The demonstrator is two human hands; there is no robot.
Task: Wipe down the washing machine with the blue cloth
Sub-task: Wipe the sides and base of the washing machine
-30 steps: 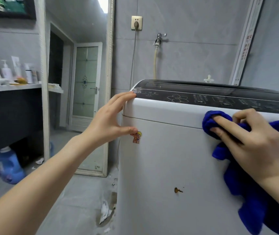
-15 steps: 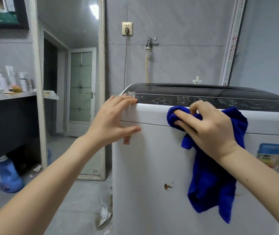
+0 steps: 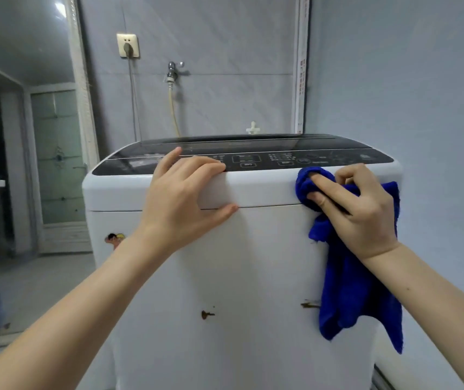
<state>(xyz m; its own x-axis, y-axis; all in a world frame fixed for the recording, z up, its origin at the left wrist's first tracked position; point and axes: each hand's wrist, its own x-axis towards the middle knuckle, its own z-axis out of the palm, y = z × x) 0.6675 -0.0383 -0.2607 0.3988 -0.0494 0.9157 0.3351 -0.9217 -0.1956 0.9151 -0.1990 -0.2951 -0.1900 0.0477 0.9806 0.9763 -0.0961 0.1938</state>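
Head cam is looking straight at the front of the washing machine, a white top-loader with a dark control panel running along the top.

My left hand is spread flat on the upper front band. The fingertips reach over the top edge where the white meets the panel, and the thumb lies along the seam below the band. It's holding nothing, just resting there.

My right hand has the blue cloth bunched into a wad. Two straight fingers press it against the same band close to the machine's right front corner, with the thumb hooked over the top of the wad. The rest of the cloth hangs loose down the front panel, with its lowest corner dangling past the right edge.

Between the two hands there's a bare stretch of band. Below the seam the front face is open white. It has a cartoon sticker near the left edge and two rusty marks lower down, one in the middle and one just beside the hanging cloth.

On the right, the wall is near the machine's side, but I can't tell how wide that gap is. On the left, the rounded corner gives onto open floor. Behind the machine, a socket and a tap with a hose sit on the back wall.
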